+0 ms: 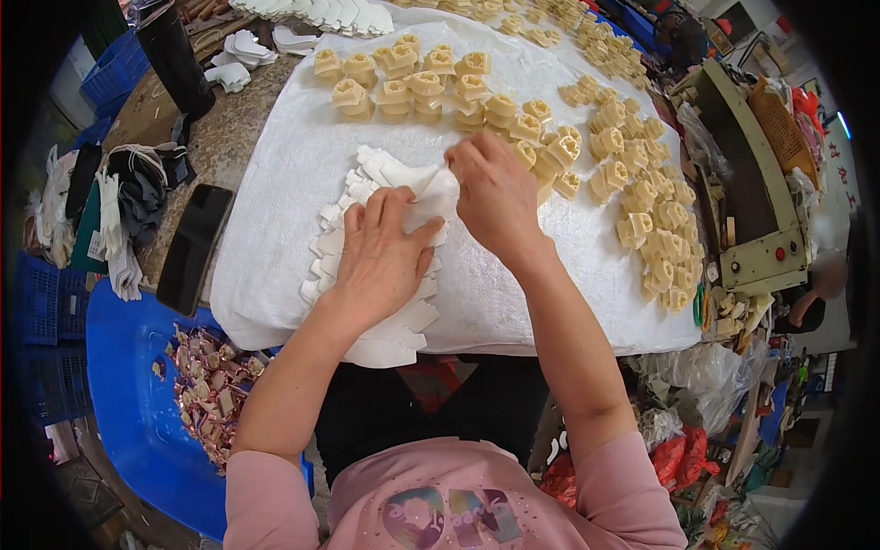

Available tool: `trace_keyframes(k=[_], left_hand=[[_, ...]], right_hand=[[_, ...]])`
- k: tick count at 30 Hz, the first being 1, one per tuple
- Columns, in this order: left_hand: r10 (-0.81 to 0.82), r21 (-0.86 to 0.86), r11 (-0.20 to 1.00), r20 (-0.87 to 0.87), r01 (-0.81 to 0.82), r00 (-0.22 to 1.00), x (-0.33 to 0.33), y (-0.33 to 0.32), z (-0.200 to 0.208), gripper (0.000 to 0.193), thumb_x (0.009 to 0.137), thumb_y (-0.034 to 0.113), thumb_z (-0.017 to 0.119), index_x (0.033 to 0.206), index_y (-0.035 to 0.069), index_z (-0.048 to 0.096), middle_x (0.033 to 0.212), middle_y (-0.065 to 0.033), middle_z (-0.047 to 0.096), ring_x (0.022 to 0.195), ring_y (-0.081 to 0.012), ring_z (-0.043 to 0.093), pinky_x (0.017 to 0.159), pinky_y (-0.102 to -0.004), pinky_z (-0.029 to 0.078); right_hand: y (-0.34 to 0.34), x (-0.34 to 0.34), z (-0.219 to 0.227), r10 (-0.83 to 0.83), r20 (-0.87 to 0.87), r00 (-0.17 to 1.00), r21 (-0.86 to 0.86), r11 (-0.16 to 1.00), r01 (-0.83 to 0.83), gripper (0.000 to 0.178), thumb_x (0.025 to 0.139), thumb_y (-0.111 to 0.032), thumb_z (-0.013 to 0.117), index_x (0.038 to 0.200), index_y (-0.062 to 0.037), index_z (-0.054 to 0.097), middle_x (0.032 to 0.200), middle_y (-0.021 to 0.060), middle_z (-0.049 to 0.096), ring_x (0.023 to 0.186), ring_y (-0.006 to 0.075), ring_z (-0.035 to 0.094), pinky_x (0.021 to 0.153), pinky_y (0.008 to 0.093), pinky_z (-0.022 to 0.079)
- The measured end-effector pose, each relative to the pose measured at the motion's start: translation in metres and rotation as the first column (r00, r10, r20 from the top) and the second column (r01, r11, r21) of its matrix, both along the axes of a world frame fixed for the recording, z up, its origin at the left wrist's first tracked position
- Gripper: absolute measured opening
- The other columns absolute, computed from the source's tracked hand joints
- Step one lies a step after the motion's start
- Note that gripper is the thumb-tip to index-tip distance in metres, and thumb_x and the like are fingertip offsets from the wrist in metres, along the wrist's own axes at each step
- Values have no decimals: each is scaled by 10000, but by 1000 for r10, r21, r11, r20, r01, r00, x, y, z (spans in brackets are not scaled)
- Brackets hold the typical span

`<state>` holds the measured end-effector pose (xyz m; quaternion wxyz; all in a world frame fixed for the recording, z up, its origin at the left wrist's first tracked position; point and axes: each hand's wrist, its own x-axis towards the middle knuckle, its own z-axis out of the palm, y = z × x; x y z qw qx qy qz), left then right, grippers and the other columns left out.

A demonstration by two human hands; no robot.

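Note:
A fanned row of flat white cut-out pieces with stepped edges (328, 244) lies on the white-covered table in front of me. My left hand (379, 252) rests on this row, palm down with its fingers spread. Just beyond its fingertips, one white piece (434, 191) is bent up from the row. My right hand (490, 188) is closed in a pinch at the far right end of that piece; its fingertips are partly hidden. Close behind the right hand stand several cream-coloured, hollow flower-like shapes (472, 89), some stacked on one another.
More cream shapes (665, 246) cover the table's right side. White pieces (316, 14) lie at the far left, near a black cylinder (174, 60). A dark phone (194, 247) lies by the left edge, above a blue tub (137, 403) of scraps. A greenish metal machine (765, 261) stands at right.

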<state>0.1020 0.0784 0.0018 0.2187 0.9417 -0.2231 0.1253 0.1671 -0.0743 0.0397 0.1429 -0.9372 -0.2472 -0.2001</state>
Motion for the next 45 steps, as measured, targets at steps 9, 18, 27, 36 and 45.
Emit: trace_keyframes(k=[9,18,27,36,45], left_hand=[[37,-20,999,-33,-38,999,-1,1,2,384,746,128,661,1127,178,647,1154,-147,444,1143,-313,387,963,-423,293],[-45,-74,996,31,47,999,-21,1,27,451,796,244,639,1224,127,562,1152,-181,464,1109,-329,407,942,-424,310],[-516,-872,160,-474,-463,714,-86,-28,19,405,988,247,373,1226,-59,494,840,-73,591,659,-100,519,536,-225,385],[-588,-884,36,-396,-467,705,-99,-57,5,348,956,106,453,1279,-26,454,960,-130,603,701,-148,549,563,-251,422],[-569,-914,19,-344,-406,747,-103,-58,12,409,974,177,392,1284,-89,409,984,-175,596,820,-178,561,722,-286,432]], right_hand=[[9,7,73,-46,369,928,388,915,-109,199,716,47,534,890,-31,591,854,122,581,836,302,557,670,398,458],[-34,-60,32,142,343,929,474,827,-302,217,705,49,587,906,-33,601,891,134,594,754,284,577,590,342,470],[-74,-103,-8,319,38,947,444,844,-302,337,694,-70,695,1018,-54,601,1003,114,591,896,296,566,724,363,480],[-158,20,-57,-292,-95,952,220,926,306,353,759,14,560,1107,-36,593,1164,99,584,1008,300,580,870,357,470],[-170,21,-72,-481,93,872,426,811,402,328,761,57,540,1076,-32,549,1024,147,572,953,329,556,785,386,468]])
